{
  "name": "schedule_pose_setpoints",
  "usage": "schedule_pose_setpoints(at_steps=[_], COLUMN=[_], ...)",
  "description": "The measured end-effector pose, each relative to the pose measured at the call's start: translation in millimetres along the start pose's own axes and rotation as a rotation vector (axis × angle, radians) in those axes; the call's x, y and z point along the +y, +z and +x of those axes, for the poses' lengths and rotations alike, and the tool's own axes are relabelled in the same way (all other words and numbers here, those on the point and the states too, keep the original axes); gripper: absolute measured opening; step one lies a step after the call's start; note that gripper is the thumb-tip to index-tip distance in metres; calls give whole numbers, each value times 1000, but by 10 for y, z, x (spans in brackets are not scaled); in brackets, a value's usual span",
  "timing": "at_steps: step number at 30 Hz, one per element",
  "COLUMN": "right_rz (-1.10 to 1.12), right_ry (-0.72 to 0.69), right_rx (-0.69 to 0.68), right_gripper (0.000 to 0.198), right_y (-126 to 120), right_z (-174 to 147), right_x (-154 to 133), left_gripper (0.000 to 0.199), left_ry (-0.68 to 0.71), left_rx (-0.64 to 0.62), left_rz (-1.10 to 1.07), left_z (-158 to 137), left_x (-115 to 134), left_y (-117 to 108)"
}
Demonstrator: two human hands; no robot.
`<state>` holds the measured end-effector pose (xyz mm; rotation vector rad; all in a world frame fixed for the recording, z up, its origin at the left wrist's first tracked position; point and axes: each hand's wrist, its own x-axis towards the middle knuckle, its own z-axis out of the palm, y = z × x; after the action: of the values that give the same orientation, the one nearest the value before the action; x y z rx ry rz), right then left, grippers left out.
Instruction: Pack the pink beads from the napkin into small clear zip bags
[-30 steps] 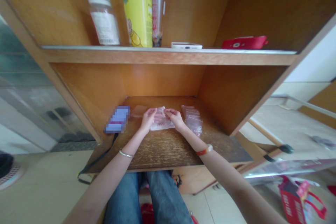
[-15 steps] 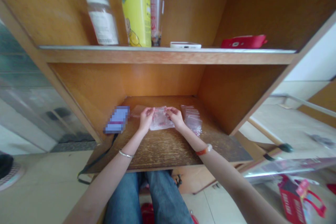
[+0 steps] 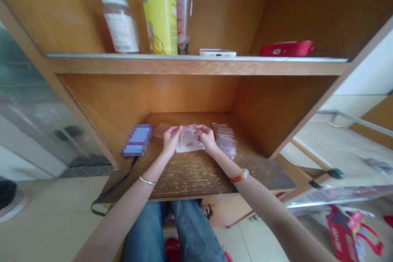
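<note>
Between my hands is a clear plastic bag (image 3: 188, 140) with small reddish bits showing in it. My left hand (image 3: 172, 138) pinches its upper left side near the top edge. At the upper right, my right hand (image 3: 206, 136) grips the bag with thumb and fingers. Just right of that hand lies an overlapping row of small clear bags (image 3: 225, 139), with small pinkish pieces at its near end. Another transparent plastic piece (image 3: 161, 129) rests left of my left hand, partly hidden behind it.
A phone with a blurred screen (image 3: 137, 140) and a black strap (image 3: 119, 182) lie at the desk's left. On the shelf above stand a white-capped jar (image 3: 119, 22), a yellow bottle (image 3: 159, 12) and a tall cup (image 3: 184, 12), with a white phone (image 3: 217, 53) and a red item (image 3: 285, 49).
My right hand has shifted very slightly along the bag's top edge, and the bag's surface looks a little different. Both hands keep their hold.
</note>
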<state>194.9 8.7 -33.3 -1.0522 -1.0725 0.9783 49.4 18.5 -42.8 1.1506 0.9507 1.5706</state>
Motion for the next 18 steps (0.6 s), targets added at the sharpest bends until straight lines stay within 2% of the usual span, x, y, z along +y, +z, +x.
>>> schedule_pose_setpoints(at_steps=[5,12,18], right_rz=[-4,32,14], right_ry=[39,14,10], right_rx=[-48,-53,-56], right_gripper=[34,31,30], right_y=[9,4,11], right_z=[-33,-23,-25], right_x=[-36,-5,-8], left_gripper=[38,32,33], left_ry=[-45,65,65], left_rx=[4,-80,-95], left_rz=[29,63,59], left_z=[-11,5,-14], left_x=[31,-46,-21], left_y=[26,11,10])
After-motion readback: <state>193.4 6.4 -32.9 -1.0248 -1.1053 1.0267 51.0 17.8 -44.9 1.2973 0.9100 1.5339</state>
